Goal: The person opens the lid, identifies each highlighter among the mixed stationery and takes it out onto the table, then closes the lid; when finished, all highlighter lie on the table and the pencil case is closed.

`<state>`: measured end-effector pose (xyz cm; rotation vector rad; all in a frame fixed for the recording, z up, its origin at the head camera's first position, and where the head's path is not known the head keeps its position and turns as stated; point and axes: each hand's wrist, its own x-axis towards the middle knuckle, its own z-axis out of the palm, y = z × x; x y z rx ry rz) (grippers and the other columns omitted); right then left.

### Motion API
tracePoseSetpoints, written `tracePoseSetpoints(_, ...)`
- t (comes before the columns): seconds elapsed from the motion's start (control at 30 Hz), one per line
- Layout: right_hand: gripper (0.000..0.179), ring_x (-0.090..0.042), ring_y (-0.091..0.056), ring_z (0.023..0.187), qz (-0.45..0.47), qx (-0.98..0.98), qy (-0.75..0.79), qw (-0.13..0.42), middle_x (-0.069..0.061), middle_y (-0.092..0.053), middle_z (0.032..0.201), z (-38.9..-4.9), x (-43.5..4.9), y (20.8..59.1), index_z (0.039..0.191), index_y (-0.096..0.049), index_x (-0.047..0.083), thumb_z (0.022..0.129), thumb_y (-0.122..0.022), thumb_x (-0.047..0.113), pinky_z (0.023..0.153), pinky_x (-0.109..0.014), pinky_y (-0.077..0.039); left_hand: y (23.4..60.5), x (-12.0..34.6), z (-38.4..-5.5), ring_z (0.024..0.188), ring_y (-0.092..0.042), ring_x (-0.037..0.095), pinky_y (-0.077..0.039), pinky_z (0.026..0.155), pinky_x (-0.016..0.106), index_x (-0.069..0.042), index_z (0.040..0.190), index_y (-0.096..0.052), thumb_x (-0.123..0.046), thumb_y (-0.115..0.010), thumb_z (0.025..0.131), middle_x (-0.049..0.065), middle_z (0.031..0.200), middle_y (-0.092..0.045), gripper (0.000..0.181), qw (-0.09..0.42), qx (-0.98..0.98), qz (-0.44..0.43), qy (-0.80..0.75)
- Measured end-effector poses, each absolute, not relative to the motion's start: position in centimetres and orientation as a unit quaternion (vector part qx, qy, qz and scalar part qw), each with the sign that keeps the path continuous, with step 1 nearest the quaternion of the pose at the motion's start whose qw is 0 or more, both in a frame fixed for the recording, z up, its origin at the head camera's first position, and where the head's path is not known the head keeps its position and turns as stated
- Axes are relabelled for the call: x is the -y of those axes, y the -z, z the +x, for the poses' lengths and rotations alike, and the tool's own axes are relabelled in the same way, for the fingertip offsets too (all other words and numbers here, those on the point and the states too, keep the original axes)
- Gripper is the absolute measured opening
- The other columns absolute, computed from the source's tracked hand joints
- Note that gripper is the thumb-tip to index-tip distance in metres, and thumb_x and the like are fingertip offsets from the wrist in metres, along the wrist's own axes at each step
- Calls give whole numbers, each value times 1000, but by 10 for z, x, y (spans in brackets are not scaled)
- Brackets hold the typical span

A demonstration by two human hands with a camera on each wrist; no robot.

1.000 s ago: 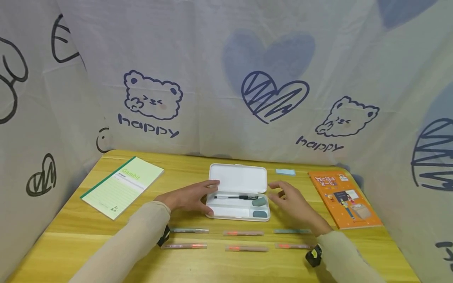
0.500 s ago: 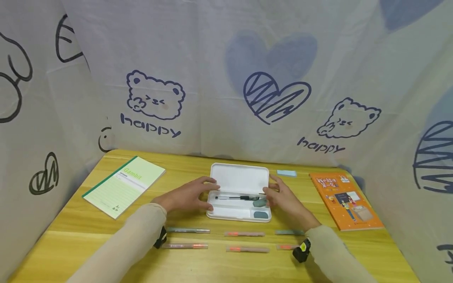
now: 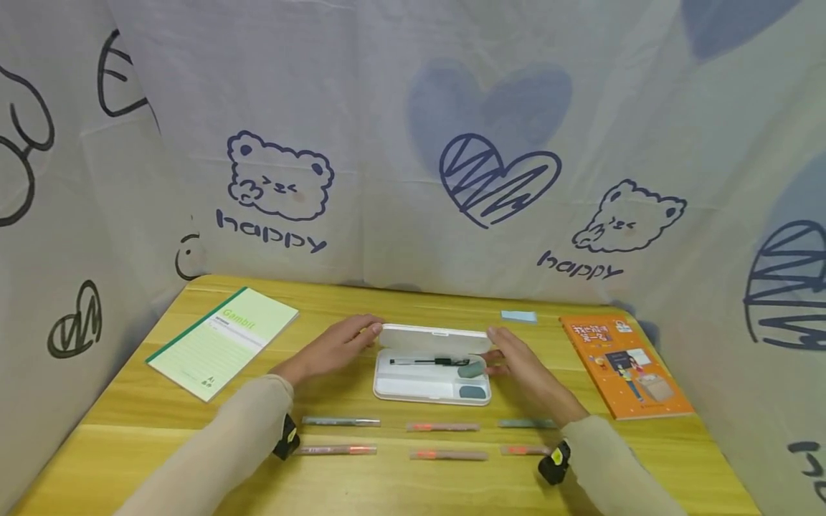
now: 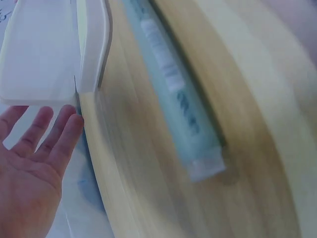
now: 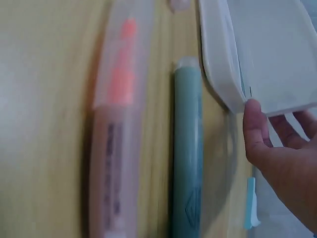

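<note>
A white pencil case (image 3: 413,389) lies on the table between the hands, its lid (image 3: 419,338) raised steeply. Inside are a clear pen with a black cap (image 3: 429,361) and two grey-green erasers (image 3: 472,392), one in each compartment. My left hand (image 3: 335,347) is at the lid's left edge; the left wrist view shows its fingers (image 4: 69,131) extended, their tips against or just behind that edge. My right hand (image 3: 525,369) is at the right edge; in the right wrist view its thumb (image 5: 252,116) is near the hinge corner, with other fingers partly hidden behind the lid.
Several capped pens, teal (image 3: 342,422) and pink (image 3: 448,455), lie in two rows in front of the case. A green notebook (image 3: 222,344) is at left. An orange book (image 3: 629,365) and a small light-blue piece (image 3: 519,316) are at right. A printed cloth (image 3: 387,251) hangs behind.
The lid has swung up from lying back to standing steeply. The right hand came in to the case's right side; the left hand moved from the case's side to the lid's edge.
</note>
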<state>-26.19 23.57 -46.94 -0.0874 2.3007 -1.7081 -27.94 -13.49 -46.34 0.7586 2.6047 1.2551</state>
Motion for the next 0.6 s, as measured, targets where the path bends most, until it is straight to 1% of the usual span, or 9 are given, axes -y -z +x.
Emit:
tracePoseSetpoints(0.07, 51, -36, -58, 136, -61, -800, 580, 137, -29, -52, 152, -259, -240, 469, 145, -49, -6, 119, -44, 37, 111, -46, -57, 463, 134, -277, 128, -65, 30, -51, 114, 56, -9, 146, -65, -40, -41, 120, 12, 139, -69, 46, 84, -867, 264, -413)
tracePoseSetpoints(0.13, 48, -39, -56, 140, -97, -812, 558, 141, -29, -52, 156, -254, -245, 469, 147, -52, -6, 117, -49, 31, 116, -53, -53, 463, 135, -275, 133, -63, 32, -50, 117, 57, -11, 139, -68, -39, -46, 119, 11, 141, -68, 41, 96, -864, 269, -414)
tracePoseSetpoints(0.2, 46, -42, -53, 144, -130, -829, 523, 146, -26, -49, 161, -248, -251, 469, 150, -54, -1, 115, -55, 29, 118, -61, -48, 463, 136, -273, 136, -62, 34, -49, 118, 57, -13, 134, -70, -37, -54, 116, 13, 147, -65, 34, 113, -860, 277, -413)
tracePoseSetpoints(0.27, 46, -46, -52, 145, -165, -849, 480, 150, -24, -45, 166, -243, -255, 471, 153, -55, 6, 114, -60, 29, 118, -66, -47, 465, 137, -272, 136, -61, 35, -49, 119, 57, -15, 130, -71, -36, -62, 113, 15, 151, -61, 29, 133, -856, 287, -408)
tracePoseSetpoints(0.37, 47, -50, -50, 145, -203, -863, 438, 147, -25, -37, 170, -237, -258, 474, 153, -57, 10, 110, -67, 28, 117, -67, -47, 468, 136, -270, 137, -59, 37, -48, 120, 59, -16, 130, -70, -35, -70, 108, 18, 158, -54, 28, 152, -856, 310, -385)
tracePoseSetpoints(0.43, 48, -52, -50, 145, -221, -866, 427, 140, -28, -33, 171, -236, -258, 476, 151, -59, 9, 108, -71, 25, 116, -65, -49, 470, 135, -269, 140, -56, 38, -45, 122, 60, -17, 131, -70, -35, -73, 106, 19, 161, -51, 30, 151, -861, 318, -368)
tracePoseSetpoints(0.6, 46, -52, -52, 144, -222, -873, 417, 125, -29, -32, 170, -233, -257, 478, 145, -64, 7, 103, -77, 18, 116, -60, -51, 471, 128, -265, 152, -47, 42, -37, 127, 64, -20, 132, -70, -34, -78, 103, 17, 164, -48, 34, 146, -873, 313, -345)
